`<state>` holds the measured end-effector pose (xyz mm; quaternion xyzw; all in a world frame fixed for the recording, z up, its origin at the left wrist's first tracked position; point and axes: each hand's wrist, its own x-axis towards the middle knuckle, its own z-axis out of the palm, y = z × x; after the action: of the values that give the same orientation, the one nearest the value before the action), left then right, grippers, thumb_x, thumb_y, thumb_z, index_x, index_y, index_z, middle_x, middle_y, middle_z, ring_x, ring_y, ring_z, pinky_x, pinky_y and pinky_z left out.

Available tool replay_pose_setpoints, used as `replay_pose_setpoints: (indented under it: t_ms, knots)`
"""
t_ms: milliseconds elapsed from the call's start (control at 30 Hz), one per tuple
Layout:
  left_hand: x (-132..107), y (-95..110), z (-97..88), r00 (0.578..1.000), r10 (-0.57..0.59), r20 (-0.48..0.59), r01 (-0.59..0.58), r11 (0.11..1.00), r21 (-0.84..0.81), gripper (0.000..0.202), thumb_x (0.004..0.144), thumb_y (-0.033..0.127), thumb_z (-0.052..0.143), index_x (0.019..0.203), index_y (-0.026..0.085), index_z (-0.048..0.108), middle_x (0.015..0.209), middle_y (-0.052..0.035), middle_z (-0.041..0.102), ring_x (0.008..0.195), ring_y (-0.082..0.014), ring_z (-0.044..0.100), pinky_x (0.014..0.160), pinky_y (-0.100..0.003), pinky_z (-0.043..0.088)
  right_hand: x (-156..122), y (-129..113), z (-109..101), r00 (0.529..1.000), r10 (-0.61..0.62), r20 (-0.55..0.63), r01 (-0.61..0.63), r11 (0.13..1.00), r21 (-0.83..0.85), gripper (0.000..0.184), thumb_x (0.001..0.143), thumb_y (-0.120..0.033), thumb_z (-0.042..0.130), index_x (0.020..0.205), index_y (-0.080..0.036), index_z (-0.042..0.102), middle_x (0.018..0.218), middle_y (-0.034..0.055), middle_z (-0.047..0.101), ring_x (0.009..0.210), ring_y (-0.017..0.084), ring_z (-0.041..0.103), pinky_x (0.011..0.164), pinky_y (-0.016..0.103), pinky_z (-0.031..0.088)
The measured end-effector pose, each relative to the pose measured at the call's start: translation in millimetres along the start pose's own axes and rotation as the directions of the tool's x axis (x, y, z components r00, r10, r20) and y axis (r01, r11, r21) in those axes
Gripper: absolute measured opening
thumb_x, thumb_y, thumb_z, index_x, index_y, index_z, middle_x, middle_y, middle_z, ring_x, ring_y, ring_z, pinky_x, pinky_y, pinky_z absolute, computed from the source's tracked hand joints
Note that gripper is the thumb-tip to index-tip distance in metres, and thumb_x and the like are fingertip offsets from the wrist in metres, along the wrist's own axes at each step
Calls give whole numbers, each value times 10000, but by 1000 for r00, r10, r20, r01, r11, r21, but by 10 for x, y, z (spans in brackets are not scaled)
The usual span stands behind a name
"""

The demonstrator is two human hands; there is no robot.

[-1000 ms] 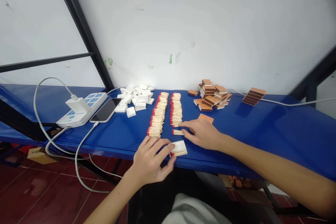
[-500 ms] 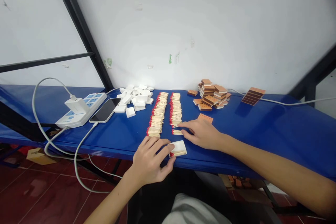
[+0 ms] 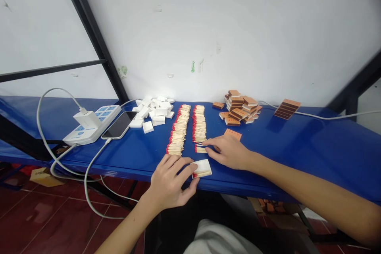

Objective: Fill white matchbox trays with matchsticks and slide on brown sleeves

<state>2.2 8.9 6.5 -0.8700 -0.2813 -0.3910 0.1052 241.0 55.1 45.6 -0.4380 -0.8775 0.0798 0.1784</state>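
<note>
My left hand [image 3: 171, 180] rests at the near edge of the blue table [image 3: 297, 147], its fingers holding a white matchbox tray [image 3: 202, 168] with a few red-tipped matches in it. My right hand [image 3: 230, 151] lies just right of it, forefinger and thumb pinching a small bunch of matches [image 3: 201, 149] at the near end of the right match row [image 3: 199, 127]. A second match row [image 3: 178, 130] runs beside it on the left. An orange matchbox sleeve [image 3: 233, 133] lies flat behind my right hand.
A pile of white trays [image 3: 154, 112] sits at the back left, beside a phone [image 3: 120, 124] and a power strip [image 3: 91, 125] with a charger and cables. Stacks of orange matchboxes [image 3: 239, 112] and a leaning row [image 3: 287, 108] stand at the back right.
My right fingers have closed a little on the small bunch of matches and drawn it slightly away from the row. My left hand and the tray have stayed put.
</note>
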Motion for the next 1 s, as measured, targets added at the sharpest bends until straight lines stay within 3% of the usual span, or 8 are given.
replay_pose_setpoints:
  t_ms: [300, 467, 633, 833, 1000]
  knots:
    - [-4, -8, 24, 1000, 3, -6, -3, 1000, 2, 224, 815, 201, 667, 1038, 202, 650, 1017, -59, 721, 833, -224, 610, 722, -370, 421, 5, -35, -19, 999, -48, 5, 48, 995, -90, 297, 957, -259, 502, 1136, -205, 732, 717, 24, 724, 678, 173, 650, 687, 286, 370]
    - [-13, -9, 19, 1000, 3, -5, -3, 1000, 2, 221, 813, 197, 671, 1033, 198, 652, 1013, -61, 719, 836, -226, 608, 727, -371, 425, 4, -26, -23, 999, -24, 23, 25, 996, -82, 343, 965, -266, 495, 1242, -201, 685, 791, 36, 747, 718, 181, 664, 671, 280, 370]
    - [1, 1, 12, 1000, 4, -10, -4, 1000, 2, 212, 813, 198, 670, 1025, 200, 655, 1003, -57, 720, 825, -222, 605, 718, -369, 420, 6, -20, -5, 999, -51, 0, 51, 996, -69, 293, 962, -260, 499, 1130, -215, 735, 800, 24, 757, 696, 172, 657, 739, 301, 384]
    - [-1, 5, 7, 1000, 7, -13, -7, 1000, 10, 210, 815, 203, 668, 1025, 204, 655, 1005, -57, 720, 826, -222, 606, 721, -367, 423, 7, -14, 10, 999, -44, -11, 43, 996, -77, 268, 953, -255, 513, 1086, -204, 740, 737, 21, 736, 688, 175, 655, 715, 292, 372]
    - [-13, -1, 5, 1000, 8, -8, -8, 1000, 7, 213, 814, 204, 668, 1027, 204, 653, 1007, -62, 719, 826, -222, 608, 723, -369, 428, 6, -12, 7, 1000, -18, -24, 16, 997, -69, 316, 959, -267, 501, 1203, -211, 694, 754, 18, 730, 682, 171, 653, 698, 285, 375]
